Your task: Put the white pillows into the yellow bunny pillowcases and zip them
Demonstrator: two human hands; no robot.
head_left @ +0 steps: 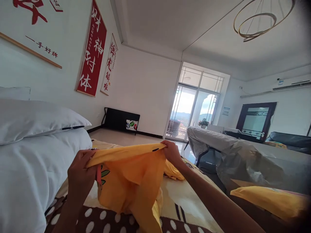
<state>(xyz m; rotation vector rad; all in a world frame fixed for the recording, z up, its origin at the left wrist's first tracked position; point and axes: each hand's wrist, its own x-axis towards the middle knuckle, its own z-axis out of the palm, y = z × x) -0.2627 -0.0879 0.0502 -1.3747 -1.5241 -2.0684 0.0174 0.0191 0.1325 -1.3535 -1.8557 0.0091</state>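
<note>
A yellow cloth point(136, 176) with a printed pattern hangs stretched between my two hands above the bed. My left hand point(80, 176) is closed on its left upper edge, fingers pinched round the fabric. My right hand point(171, 152) is closed on the right upper corner, a little higher and farther away. The cloth sags down between them onto a patterned bedsheet point(179, 204) with brown areas and white dots.
White pillows point(36, 119) and a white duvet point(26, 174) lie at the left. Another yellow cloth point(269, 199) lies at the lower right. A covered table point(230, 149) stands beyond the bed; a black sofa point(289, 140) and glass balcony doors point(191, 113) are farther back.
</note>
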